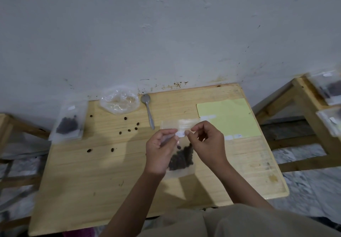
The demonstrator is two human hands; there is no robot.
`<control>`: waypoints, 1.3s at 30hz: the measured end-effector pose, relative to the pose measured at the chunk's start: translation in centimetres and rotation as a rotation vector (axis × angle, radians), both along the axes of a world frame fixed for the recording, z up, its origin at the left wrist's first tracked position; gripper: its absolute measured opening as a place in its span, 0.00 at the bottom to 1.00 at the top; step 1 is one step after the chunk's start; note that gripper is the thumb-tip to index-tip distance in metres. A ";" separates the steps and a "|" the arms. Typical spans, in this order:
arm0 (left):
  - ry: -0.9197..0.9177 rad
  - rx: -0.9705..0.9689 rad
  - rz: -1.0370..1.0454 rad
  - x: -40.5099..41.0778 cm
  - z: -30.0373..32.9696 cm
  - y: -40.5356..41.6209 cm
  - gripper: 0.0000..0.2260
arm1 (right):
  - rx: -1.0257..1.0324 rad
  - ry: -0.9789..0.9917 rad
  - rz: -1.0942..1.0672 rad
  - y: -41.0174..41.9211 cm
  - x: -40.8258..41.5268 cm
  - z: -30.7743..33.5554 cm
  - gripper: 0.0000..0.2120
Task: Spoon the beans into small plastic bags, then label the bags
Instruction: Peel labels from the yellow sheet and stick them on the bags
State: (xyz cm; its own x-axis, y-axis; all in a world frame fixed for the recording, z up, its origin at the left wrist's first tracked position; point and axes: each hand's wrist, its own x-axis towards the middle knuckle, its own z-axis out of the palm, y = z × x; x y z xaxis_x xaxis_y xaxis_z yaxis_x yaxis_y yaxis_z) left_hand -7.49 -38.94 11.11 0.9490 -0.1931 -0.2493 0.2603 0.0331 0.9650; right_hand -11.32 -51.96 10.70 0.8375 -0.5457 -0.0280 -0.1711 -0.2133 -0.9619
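Step in hand: labelling. The left hand [161, 149] pinches the bag [181, 160] of beans, held above the tabletop [92, 172] centre. The right hand [206, 141] pinches a white label [180, 134] at the bag's upper part. Lay the label flat on empty film above the beans, then press from one end outward to avoid creases. The spoon [149, 113] lies near the far edge.

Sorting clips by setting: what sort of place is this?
Likely a plain home or makeshift workroom: a bare wooden table against a stained wall, a marble-like floor, and a filled bag in the hands.
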 end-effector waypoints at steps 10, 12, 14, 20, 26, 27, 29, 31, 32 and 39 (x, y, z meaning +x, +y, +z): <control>0.019 -0.062 0.018 1.7 2.3 9.1 0.09 | -0.290 -0.039 0.160 9.1 0.3 -0.2 0.11; 0.025 -0.079 0.039 2.4 2.6 11.6 0.09 | -0.174 -0.037 0.188 11.7 0.8 0.0 0.13; 0.037 -0.079 0.059 3.2 2.6 14.2 0.11 | -0.032 -0.057 0.247 14.2 1.4 0.1 0.16; 0.028 0.000 0.084 6.5 2.0 23.0 0.17 | 0.115 -0.018 0.424 21.5 3.7 -1.0 0.30; 0.001 0.223 0.023 9.3 0.4 30.2 0.22 | 0.118 0.067 0.360 27.7 8.1 -2.2 0.29; 0.013 0.274 0.024 9.7 -0.1 31.1 0.23 | 0.122 0.082 0.336 28.5 9.0 -2.4 0.28; 0.012 0.375 0.033 10.4 -1.0 32.4 0.22 | 0.126 0.114 0.312 29.9 11.1 -2.6 0.27; -0.032 0.447 0.054 11.2 -1.9 33.4 0.21 | 0.114 0.127 0.298 31.1 13.3 -2.8 0.26; -0.071 0.471 0.065 11.8 -2.4 33.8 0.20 | 0.103 0.133 0.287 31.5 14.4 -2.9 0.24; -0.099 0.645 0.045 17.9 -5.0 34.3 0.19 | -0.133 0.282 0.287 32.9 21.7 -5.4 0.23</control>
